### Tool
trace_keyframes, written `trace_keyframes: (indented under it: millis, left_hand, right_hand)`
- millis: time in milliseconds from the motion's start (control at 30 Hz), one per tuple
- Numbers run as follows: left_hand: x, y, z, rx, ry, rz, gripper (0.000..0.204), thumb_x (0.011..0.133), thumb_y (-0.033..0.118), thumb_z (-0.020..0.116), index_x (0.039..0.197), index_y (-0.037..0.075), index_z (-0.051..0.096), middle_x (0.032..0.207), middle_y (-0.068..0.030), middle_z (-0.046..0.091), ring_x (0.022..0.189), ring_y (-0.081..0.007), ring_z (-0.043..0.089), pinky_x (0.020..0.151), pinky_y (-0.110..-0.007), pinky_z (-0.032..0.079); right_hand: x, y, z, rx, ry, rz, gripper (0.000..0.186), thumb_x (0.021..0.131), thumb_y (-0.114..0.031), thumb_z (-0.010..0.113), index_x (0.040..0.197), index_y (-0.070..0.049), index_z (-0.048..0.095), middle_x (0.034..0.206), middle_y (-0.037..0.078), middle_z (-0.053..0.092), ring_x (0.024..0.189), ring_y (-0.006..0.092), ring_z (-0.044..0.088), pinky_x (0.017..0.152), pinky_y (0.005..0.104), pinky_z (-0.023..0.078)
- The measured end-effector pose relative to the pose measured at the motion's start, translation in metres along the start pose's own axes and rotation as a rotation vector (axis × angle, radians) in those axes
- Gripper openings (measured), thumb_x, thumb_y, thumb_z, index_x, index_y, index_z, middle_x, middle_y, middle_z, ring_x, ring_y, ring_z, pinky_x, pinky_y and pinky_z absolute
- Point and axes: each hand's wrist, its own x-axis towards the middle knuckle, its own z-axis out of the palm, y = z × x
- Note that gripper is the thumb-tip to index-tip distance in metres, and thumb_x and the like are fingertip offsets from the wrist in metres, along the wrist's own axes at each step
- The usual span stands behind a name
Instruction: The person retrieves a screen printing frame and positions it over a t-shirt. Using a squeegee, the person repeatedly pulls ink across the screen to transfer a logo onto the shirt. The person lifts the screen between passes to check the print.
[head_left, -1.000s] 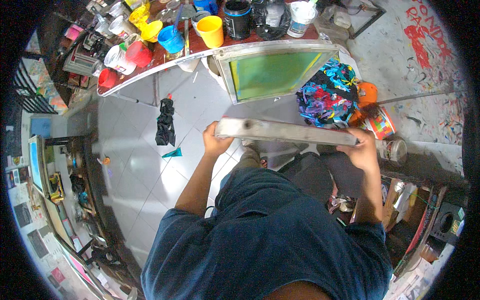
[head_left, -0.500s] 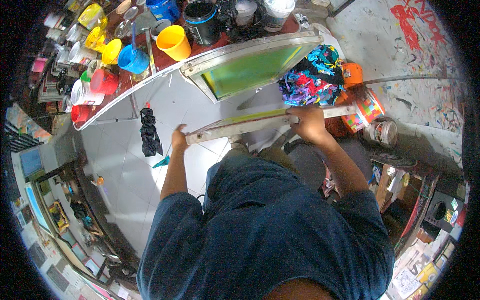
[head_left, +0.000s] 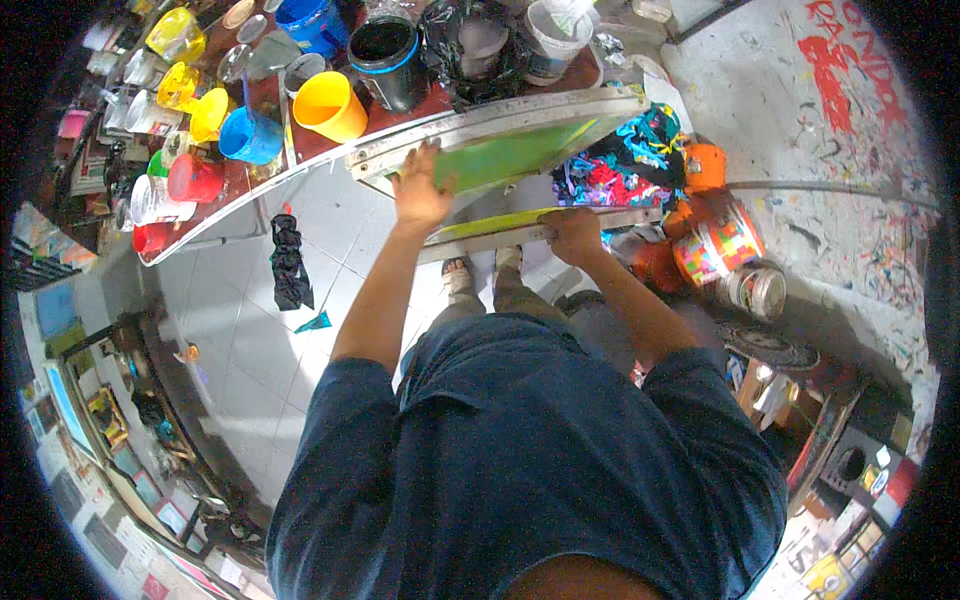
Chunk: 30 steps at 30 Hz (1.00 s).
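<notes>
A screen-printing frame (head_left: 480,243) with a pale rim and yellow-green mesh is held near my waist, tipped almost edge-on. My right hand (head_left: 577,238) has its fingers closed over the rim of that frame, toward its right part. My left hand (head_left: 421,190) reaches forward with fingers spread, overlapping the lower left part of a second screen-printing frame (head_left: 500,155). Whether the fingertips touch it I cannot tell. This second frame has green mesh and leans against the table's front edge.
Paint tubs, among them a yellow bucket (head_left: 330,107) and a black bucket (head_left: 388,65), crowd the dark red table (head_left: 290,150). A heap of colourful scraps (head_left: 625,165), an orange bucket (head_left: 704,167) and a chequered bucket (head_left: 720,245) stand right. Black cloth (head_left: 288,265) lies on the tiled floor.
My left hand has let go of the nearer frame's left end and moved forward and right to the leaning frame. The held frame has shifted slightly left at its right end, still in my right hand.
</notes>
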Motion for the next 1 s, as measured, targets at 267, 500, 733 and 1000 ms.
trace_keyframes:
  millis: [267, 500, 733, 1000]
  left_hand:
    - [0.023, 0.039, 0.013, 0.339, -0.252, -0.178, 0.071, 0.085, 0.044, 0.045, 0.140, 0.011, 0.015, 0.147, -0.0068, 0.009, 0.136, -0.0294, 0.004, 0.101, -0.063, 0.011]
    - [0.011, 0.036, 0.023, 0.440, -0.257, -0.154, 0.073, 0.085, 0.048, 0.044, 0.140, 0.012, 0.013, 0.147, -0.0073, 0.011, 0.135, -0.0297, 0.008, 0.098, -0.065, 0.016]
    - [-0.014, 0.055, 0.017, 0.489, -0.286, -0.147, 0.111, 0.061, 0.068, 0.060, 0.140, 0.008, 0.010, 0.146, -0.0106, 0.011, 0.135, -0.0295, 0.006, 0.099, -0.064, 0.014]
    - [-0.038, 0.065, 0.017, 0.650, -0.434, -0.141, 0.107, 0.064, 0.048, 0.069, 0.141, 0.008, 0.005, 0.147, -0.0105, 0.005, 0.136, -0.0303, 0.002, 0.098, -0.062, 0.018]
  right_hand:
    - [0.020, 0.018, 0.037, 0.077, 0.072, -0.054, 0.030, 0.060, -0.014, 0.061, 0.090, -0.016, 0.065, 0.084, 0.009, 0.065, 0.079, 0.0279, 0.061, 0.073, 0.0419, 0.046]
    - [0.039, 0.014, 0.022, 0.026, -0.132, -0.074, 0.035, 0.065, -0.021, 0.061, 0.101, -0.020, 0.063, 0.093, 0.007, 0.064, 0.086, 0.0271, 0.060, 0.083, 0.0383, 0.043]
    - [0.046, 0.017, 0.030, -0.067, -0.127, -0.092, 0.038, 0.066, -0.032, 0.066, 0.104, -0.023, 0.062, 0.094, 0.006, 0.064, 0.090, 0.0250, 0.060, 0.084, 0.0377, 0.043]
    - [0.052, 0.025, 0.056, 0.062, -0.205, -0.004, 0.046, 0.066, -0.043, 0.067, 0.105, -0.019, 0.061, 0.097, 0.009, 0.063, 0.095, 0.0261, 0.057, 0.086, 0.0424, 0.040]
